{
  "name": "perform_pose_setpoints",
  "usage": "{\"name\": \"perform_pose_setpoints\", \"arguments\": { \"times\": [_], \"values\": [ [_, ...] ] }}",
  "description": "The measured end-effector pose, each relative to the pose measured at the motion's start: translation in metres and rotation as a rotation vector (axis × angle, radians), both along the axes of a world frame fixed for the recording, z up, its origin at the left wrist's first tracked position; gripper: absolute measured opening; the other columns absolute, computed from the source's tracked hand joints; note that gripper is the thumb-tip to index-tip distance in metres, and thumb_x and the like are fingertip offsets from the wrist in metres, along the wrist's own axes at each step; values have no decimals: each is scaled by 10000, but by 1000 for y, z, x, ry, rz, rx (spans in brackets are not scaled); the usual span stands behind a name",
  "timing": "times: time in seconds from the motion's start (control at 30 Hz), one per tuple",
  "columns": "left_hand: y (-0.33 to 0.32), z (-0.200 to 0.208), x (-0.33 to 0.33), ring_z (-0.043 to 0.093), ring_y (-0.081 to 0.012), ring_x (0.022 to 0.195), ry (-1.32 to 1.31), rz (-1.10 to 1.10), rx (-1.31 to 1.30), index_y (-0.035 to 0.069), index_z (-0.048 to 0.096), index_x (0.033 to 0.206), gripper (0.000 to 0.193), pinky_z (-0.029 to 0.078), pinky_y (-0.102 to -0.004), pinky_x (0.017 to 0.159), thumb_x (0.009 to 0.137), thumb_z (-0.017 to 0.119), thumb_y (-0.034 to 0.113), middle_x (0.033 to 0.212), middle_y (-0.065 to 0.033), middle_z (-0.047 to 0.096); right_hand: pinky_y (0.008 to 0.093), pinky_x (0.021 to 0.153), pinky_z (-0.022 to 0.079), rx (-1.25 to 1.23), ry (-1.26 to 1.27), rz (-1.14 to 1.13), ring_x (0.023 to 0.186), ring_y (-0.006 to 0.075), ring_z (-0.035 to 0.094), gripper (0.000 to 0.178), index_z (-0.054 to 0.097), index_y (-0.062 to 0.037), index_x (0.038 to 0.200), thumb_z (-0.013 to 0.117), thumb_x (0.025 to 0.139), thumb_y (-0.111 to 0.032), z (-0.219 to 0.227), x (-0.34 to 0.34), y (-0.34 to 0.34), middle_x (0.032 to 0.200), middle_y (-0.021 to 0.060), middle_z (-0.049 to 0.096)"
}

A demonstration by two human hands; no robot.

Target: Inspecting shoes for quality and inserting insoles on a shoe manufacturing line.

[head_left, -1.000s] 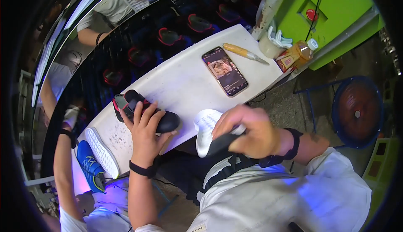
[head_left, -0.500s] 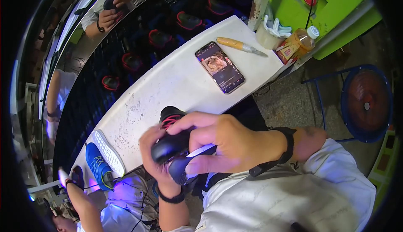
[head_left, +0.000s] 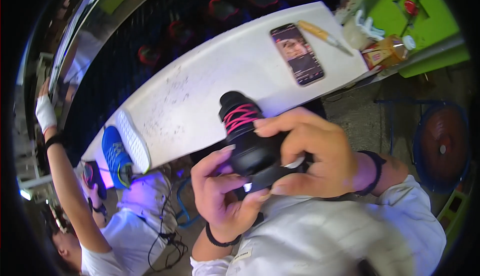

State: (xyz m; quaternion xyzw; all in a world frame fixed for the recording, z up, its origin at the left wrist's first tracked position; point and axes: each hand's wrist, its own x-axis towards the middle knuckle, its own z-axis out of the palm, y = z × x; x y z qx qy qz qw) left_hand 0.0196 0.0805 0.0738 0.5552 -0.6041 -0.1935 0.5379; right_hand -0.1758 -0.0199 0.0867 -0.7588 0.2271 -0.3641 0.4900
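A black shoe (head_left: 242, 118) with criss-crossed pink laces is held in front of my body, its toe and heel ends partly covered by fingers. Pressed against its near end is a black sole (head_left: 267, 177) with a pale inner side, mostly covered by my fingers. My left hand (head_left: 225, 191) is closed round the left side, fingertips on the shoe and thumb on the sole. From the right, my right hand (head_left: 315, 156) grips both, its index finger beside the laces and its thumb on the sole.
On the white bench (head_left: 200, 86) lie a phone (head_left: 297, 53), a wooden-handled knife (head_left: 325, 37), a blue shoe (head_left: 116, 156) and a white sole (head_left: 134, 138). A bottle (head_left: 392, 51) stands at the bench's right end. A co-worker (head_left: 125, 231) reaches at left; a floor fan (head_left: 442, 148) is at right.
My view has shifted, and the bench items sit farther up and right. The shoe now shows more of its laces, with my left hand lower on it. The co-worker's arm has risen.
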Motion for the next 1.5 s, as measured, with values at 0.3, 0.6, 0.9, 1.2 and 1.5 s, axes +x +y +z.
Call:
{"name": "perform_pose_setpoints", "arguments": {
  "times": [0.3,0.6,0.9,1.2,1.5],
  "values": [
    [22,4,10,634,-190,889,-116,-89,37,46,593,860,462,543,-280,719,698,940,304,1204,-213,617,546,999,524,-57,-49,109,1163,439,637,427,533,-54,879,894,769,-254,-5,4,9,1205,248,614],
    [18,1,8,611,-168,821,-164,-95,-1,61,603,843,431,515,-255,656,683,951,258,1216,-204,611,413,810,616,-47,-116,38,1042,384,710,398,574,-69,845,894,757,-287,-18,2,11,1157,175,672],
    [-15,6,3,574,-173,635,-194,-172,-79,64,545,713,397,474,-264,501,633,926,139,1116,-239,645,510,1019,508,87,60,62,1170,358,653,585,606,-9,1208,874,793,-322,13,-11,-17,1174,220,653],
    [-43,-19,-22,523,-258,742,-207,-89,36,55,617,811,374,443,-348,578,589,896,170,893,-123,529,432,968,503,195,-120,86,1053,332,671,479,698,64,1011,417,1064,-320,-14,-14,-49,1051,225,700],
    [-61,-55,-24,502,-249,747,-88,-109,22,100,596,845,374,355,-374,724,588,864,143,811,-54,513,460,1011,476,294,-198,64,1076,335,647,418,679,32,1011,624,932,-374,-33,-33,-66,1061,225,679]
  ]
}}
